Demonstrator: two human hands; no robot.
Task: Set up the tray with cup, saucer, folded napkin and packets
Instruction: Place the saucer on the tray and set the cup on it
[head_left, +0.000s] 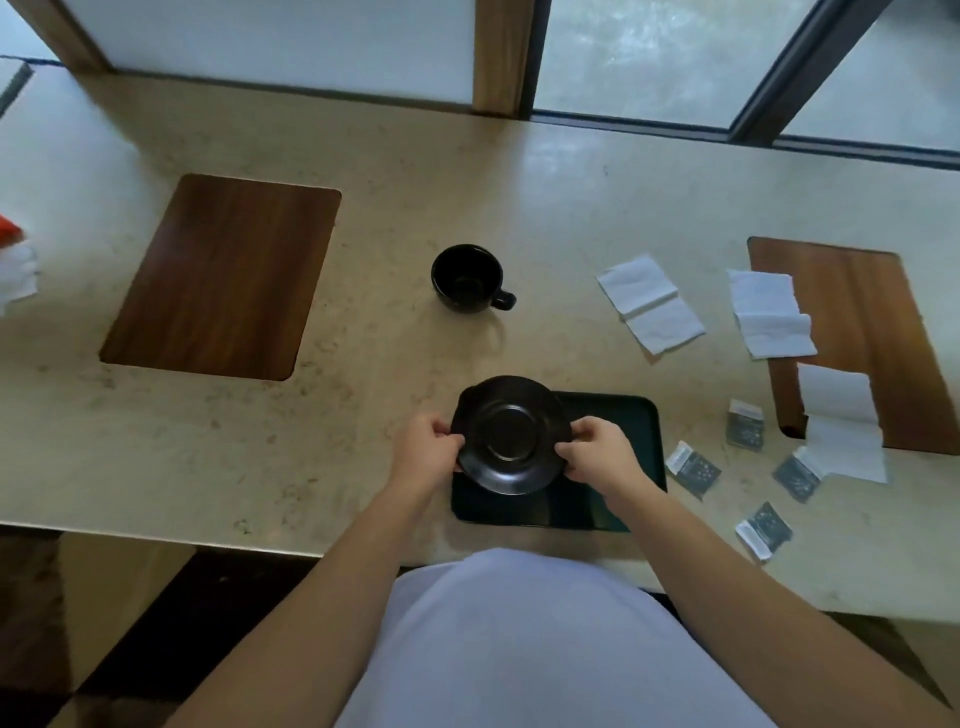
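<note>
The black saucer (511, 434) sits between both hands, held over the left end of the dark tray (636, 457). The left hand (428, 449) grips its left rim, fingers curled over the edge, and the right hand (597, 452) pinches its right rim the same way. The saucer is tilted, its far edge reaching past the tray's far left corner; whether it touches the tray cannot be told. The visible part of the tray holds nothing else.

To the right of the tray, four dark packets (693, 469) lie scattered on the beige counter (363, 312). Farther right and beyond, three white napkins (649, 304) lie unfolded, two overlapping a wooden board (857, 312). The black cup (470, 278) stands upright and empty on the counter, far from the tray, handle pointing right. Another wooden board (221, 275) lies at far left.
</note>
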